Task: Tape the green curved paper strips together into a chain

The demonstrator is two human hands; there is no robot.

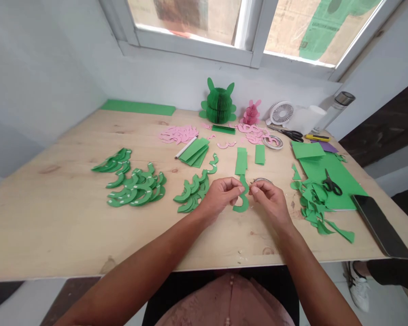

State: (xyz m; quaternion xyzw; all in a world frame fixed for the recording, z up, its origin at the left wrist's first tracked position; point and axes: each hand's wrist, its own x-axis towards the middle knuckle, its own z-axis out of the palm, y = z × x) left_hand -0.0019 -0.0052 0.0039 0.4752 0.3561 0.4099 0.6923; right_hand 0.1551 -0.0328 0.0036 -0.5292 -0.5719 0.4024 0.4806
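A green wavy paper cutout [241, 207] lies at the front middle of the wooden table, between my hands. My left hand [221, 197] pinches its left edge with thumb and fingertips. Close to its right edge, my right hand [272, 201] is closed in a pinch; whatever those fingertips hold is too small to make out. Just behind the right hand, a roll of tape [262, 181] shows in part. Left of my left hand sits a pile of similar green cutouts [192, 192]. Green paper strips [241, 159] lie beyond the cutout.
Farther left is a larger heap of green cutouts [136, 188]. At right are green scraps [314, 201], small scissors [331, 183] on green sheets, and a phone [381, 224] by the edge. Green [220, 104] and pink [251, 113] honeycomb paper figures stand behind, beside a small fan [281, 113].
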